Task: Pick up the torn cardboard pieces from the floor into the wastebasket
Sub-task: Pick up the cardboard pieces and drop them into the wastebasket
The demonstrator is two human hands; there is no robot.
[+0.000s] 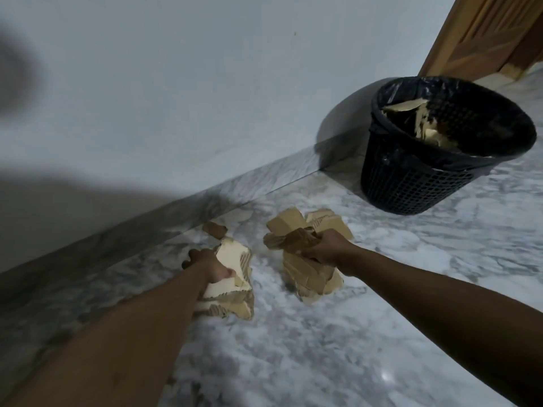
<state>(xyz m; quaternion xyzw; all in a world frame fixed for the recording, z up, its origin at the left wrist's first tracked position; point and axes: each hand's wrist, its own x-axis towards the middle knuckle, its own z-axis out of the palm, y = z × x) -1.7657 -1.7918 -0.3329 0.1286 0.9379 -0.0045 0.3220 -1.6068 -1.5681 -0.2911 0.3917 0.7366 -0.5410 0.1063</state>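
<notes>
Mid-gathering: the left hand (211, 271) had its grip closed round a pale cardboard stack (235, 261); the right hand (326, 248) clenched a crumpled cardboard wad (296, 240). Next, I judged, both loads needed carrying to the wastebasket (411, 183) at two o'clock

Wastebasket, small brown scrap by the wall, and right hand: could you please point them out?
wastebasket (411, 186), head view, mesh side wall.
small brown scrap (216, 229), head view, its middle.
right hand (329, 249), head view, back of the hand.
</notes>
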